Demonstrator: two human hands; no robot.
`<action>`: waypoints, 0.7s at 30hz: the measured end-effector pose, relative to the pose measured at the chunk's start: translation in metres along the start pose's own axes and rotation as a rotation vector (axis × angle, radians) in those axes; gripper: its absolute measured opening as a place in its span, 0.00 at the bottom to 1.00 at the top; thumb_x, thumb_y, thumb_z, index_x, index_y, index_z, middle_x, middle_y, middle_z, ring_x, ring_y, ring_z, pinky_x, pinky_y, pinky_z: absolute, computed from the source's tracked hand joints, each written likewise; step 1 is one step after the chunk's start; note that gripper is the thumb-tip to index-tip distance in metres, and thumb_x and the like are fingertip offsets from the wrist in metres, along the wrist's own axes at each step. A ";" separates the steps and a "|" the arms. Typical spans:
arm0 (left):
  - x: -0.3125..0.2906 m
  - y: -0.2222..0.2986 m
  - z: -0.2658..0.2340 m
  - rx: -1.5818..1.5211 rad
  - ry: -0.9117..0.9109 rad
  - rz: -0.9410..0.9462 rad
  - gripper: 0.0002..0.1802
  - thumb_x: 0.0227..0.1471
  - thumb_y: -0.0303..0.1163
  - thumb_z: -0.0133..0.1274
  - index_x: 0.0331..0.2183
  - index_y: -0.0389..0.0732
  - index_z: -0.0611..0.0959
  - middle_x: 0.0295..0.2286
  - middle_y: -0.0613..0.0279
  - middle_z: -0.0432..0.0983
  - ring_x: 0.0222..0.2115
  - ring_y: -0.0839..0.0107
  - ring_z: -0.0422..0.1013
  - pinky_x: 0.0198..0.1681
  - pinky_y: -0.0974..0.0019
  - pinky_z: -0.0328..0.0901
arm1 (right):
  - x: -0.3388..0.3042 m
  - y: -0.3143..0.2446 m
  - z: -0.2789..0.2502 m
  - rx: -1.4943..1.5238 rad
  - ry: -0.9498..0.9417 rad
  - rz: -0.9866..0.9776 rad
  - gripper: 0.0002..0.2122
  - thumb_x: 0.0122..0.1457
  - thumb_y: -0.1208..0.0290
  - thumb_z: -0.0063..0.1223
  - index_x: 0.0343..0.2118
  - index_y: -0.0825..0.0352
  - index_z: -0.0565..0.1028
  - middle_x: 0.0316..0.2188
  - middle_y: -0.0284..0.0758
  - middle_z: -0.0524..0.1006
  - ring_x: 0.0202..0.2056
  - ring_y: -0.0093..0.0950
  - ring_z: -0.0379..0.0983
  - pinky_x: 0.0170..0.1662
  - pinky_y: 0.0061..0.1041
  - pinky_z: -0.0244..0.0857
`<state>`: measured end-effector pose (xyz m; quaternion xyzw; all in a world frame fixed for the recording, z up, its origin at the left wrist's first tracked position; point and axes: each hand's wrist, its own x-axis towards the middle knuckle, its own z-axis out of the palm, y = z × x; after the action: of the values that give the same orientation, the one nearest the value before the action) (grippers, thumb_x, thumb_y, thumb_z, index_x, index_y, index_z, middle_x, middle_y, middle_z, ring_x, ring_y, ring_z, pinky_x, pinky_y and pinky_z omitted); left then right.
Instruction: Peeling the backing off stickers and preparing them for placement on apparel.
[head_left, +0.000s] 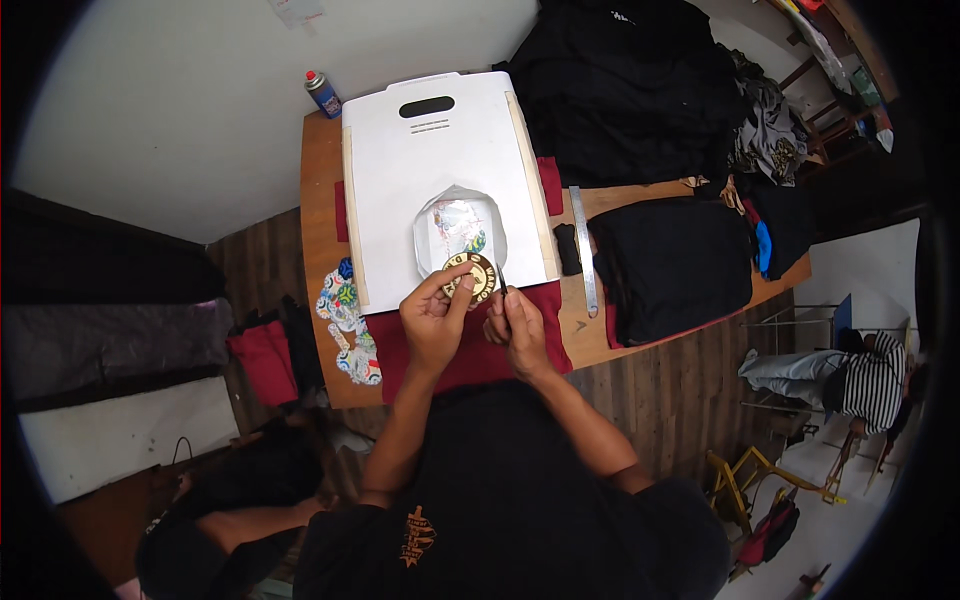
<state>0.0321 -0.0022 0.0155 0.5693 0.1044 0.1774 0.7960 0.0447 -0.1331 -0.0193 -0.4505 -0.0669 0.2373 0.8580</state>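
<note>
My left hand (437,313) pinches a round brown-and-cream printed emblem (483,278) between thumb and fingers. Close by its right edge, my right hand (517,328) closes around a slim dark tool (501,277) whose tip points away from me; its exact kind is too small to tell. Both hands are over the near edge of a white board (385,200) with an oval handle slot. Just beyond the emblem, a clear plastic bag or tray (424,235) lies on the board with colourful printed pieces in it. Dark red cloth (440,365) shows under the board.
Colourful cut stickers (345,330) lie left of the board on the wooden table (320,190). A spray can (322,94) stands at the back left. To the right are a steel ruler (584,250) and folded black garments (675,265). Another person (865,380) is far right.
</note>
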 end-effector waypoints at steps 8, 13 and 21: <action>-0.001 -0.001 -0.001 0.055 -0.042 0.013 0.12 0.53 0.15 0.54 0.42 0.26 0.80 0.38 0.52 0.78 0.39 0.73 0.74 0.43 0.74 0.69 | 0.005 -0.001 -0.001 0.079 0.079 -0.023 0.14 0.71 0.60 0.33 0.33 0.64 0.65 0.14 0.24 0.56 0.15 0.15 0.49 0.21 0.18 0.48; -0.004 -0.004 -0.003 0.068 -0.088 -0.020 0.12 0.53 0.15 0.54 0.41 0.26 0.80 0.38 0.53 0.77 0.41 0.71 0.74 0.45 0.73 0.69 | 0.011 -0.008 0.002 0.032 0.125 -0.034 0.08 0.68 0.66 0.42 0.37 0.65 0.67 0.16 0.22 0.59 0.16 0.13 0.51 0.20 0.15 0.47; 0.001 -0.006 0.000 0.014 -0.024 0.003 0.13 0.54 0.15 0.53 0.43 0.26 0.79 0.39 0.54 0.76 0.41 0.73 0.73 0.45 0.73 0.68 | 0.007 -0.001 0.003 -0.101 0.161 -0.032 0.06 0.67 0.68 0.45 0.38 0.66 0.67 0.16 0.22 0.61 0.16 0.11 0.53 0.20 0.14 0.48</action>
<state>0.0336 -0.0034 0.0094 0.5770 0.0951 0.1713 0.7929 0.0505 -0.1278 -0.0173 -0.5097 -0.0167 0.1828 0.8406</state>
